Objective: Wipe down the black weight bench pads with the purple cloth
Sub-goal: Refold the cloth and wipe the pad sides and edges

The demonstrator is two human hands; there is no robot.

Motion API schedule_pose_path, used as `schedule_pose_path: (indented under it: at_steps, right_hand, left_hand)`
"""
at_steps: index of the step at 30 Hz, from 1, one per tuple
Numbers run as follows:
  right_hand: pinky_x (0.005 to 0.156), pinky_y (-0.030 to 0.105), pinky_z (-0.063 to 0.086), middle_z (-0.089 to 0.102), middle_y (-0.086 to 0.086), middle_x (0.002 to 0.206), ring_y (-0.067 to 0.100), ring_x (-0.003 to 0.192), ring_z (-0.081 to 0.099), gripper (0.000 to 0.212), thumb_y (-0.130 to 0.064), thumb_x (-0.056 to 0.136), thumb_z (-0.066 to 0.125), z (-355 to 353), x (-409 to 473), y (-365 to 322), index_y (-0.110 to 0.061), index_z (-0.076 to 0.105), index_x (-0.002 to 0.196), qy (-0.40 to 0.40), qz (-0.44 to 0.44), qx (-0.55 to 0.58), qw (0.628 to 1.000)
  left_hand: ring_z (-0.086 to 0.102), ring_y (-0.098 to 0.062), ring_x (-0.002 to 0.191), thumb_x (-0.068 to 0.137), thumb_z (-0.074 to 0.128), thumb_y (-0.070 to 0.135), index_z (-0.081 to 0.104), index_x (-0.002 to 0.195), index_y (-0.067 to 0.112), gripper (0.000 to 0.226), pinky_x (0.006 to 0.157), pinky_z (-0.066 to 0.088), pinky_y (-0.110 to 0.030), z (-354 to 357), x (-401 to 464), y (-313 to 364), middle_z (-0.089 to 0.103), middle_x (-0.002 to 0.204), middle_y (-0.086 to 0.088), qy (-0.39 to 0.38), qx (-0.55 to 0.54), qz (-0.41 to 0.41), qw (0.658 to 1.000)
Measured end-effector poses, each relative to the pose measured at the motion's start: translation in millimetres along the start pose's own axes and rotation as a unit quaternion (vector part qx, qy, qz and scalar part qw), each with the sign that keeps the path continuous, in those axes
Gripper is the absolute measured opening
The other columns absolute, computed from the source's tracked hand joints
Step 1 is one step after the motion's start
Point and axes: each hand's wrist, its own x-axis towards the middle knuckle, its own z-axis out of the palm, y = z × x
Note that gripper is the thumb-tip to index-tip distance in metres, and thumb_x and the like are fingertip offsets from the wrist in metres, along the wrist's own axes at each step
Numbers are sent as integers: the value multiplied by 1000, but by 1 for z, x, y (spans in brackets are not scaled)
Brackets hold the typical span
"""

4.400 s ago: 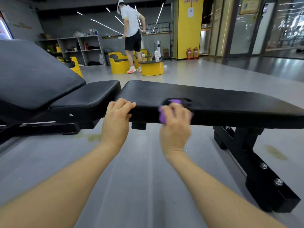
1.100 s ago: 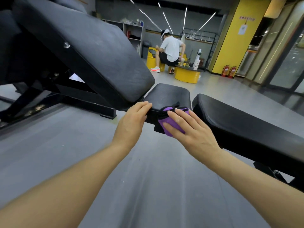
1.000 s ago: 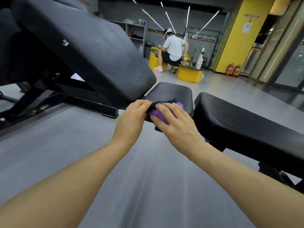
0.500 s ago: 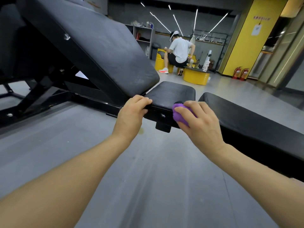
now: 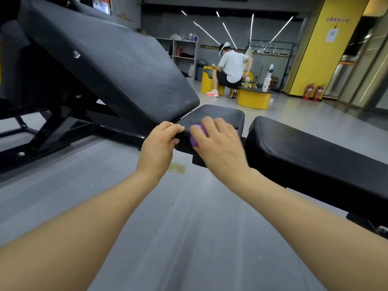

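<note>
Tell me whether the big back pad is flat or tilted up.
Tilted up. The back pad slopes from its low end by the small seat pad up toward the upper left, unlike the flat bench beside it.

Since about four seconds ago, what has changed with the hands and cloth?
The right hand carried the cloth from the long flat pad to the small seat pad. The left hand shifted to that pad's near corner. The cloth stays under the right hand.

seat pad (image 5: pixel 218 114) between backrest (image 5: pixel 109 66) left; flat bench (image 5: pixel 315 148) right
</note>
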Motion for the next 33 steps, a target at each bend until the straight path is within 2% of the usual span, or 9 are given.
schedule_pose_path:
  at_steps: [4, 10, 13, 16, 19, 22, 25, 29, 33]
  right_hand:
    - [62, 34, 44, 61, 8, 92, 28, 77, 57, 29, -24, 68, 72, 3, 27, -15, -14, 63, 94, -42, 28, 21, 999]
    - [85, 40, 47, 52, 13, 128, 29, 109, 46, 55, -40, 81, 57, -15, -45, 37, -16, 48, 130, -61, -52, 9, 997]
    - [68, 37, 48, 60, 15, 102, 32, 86, 55, 51, -37, 69, 76, -4, -14, 16, -10, 60, 109, -73, 13, -28, 997]
    - [60, 34, 43, 59, 11, 85, 30, 76, 57, 35, -34, 68, 78, 3, 35, -13, -10, 60, 86, -99, 40, -44, 993]
    - [75, 38, 40, 53, 12, 107, 31, 99, 50, 39, -38, 84, 62, 3, 39, -10, -10, 55, 110, -152, 46, 15, 987]
    - [71, 39, 45, 55, 15, 107, 34, 92, 53, 54, -40, 76, 71, -18, 0, 15, -11, 55, 118, -122, 20, 3, 992]
    - [64, 39, 50, 57, 18, 103, 35, 83, 54, 58, -36, 72, 75, -25, -28, 34, -5, 56, 117, -105, 39, -19, 994]
    - [56, 36, 42, 56, 15, 86, 33, 74, 53, 43, -34, 67, 78, -13, 1, 11, -5, 58, 92, -99, 21, -62, 993]
    - [56, 34, 42, 59, 9, 83, 28, 74, 56, 37, -31, 64, 79, 4, 32, -18, -10, 60, 88, -89, 9, -41, 995]
  left_hand:
    - [52, -17, 77, 83, 52, -5, 64, 93, 10, 22, 65, 44, -30, -3, 1, 3, 54, 89, 6, -4, 20, 1, 1000]
    - [57, -18, 89, 82, 58, -6, 65, 109, 7, 30, 76, 45, -24, 1, 1, -1, 61, 105, -2, -3, 1, -7, 1000]
    - [57, -18, 91, 81, 58, -6, 66, 108, 8, 30, 75, 39, -18, 0, 1, -2, 62, 103, -2, 1, -1, -6, 1000]
    - [56, -19, 85, 81, 57, -6, 67, 100, 10, 27, 72, 47, -32, -5, 2, 1, 60, 94, -1, -12, -7, 0, 1000]
    - [54, -19, 81, 79, 56, -7, 68, 97, 10, 28, 69, 48, -37, -8, 4, 0, 58, 91, -1, -22, -11, -1, 1000]
    - [59, -22, 93, 78, 60, -8, 68, 104, 7, 31, 79, 45, -28, -7, 4, 1, 62, 99, -4, -21, -4, -4, 1000]
    - [59, -21, 98, 81, 61, -5, 67, 107, 6, 30, 85, 45, -26, -7, 5, -1, 63, 103, -4, -24, -8, -13, 1000]
    - [59, -20, 98, 81, 60, -4, 67, 107, 8, 30, 83, 45, -28, -8, 5, -1, 63, 103, -2, -22, -2, -19, 1000]
    - [57, -19, 81, 81, 53, -7, 67, 98, 13, 30, 70, 50, -38, -8, 1, 1, 58, 91, 1, -25, -19, -11, 999]
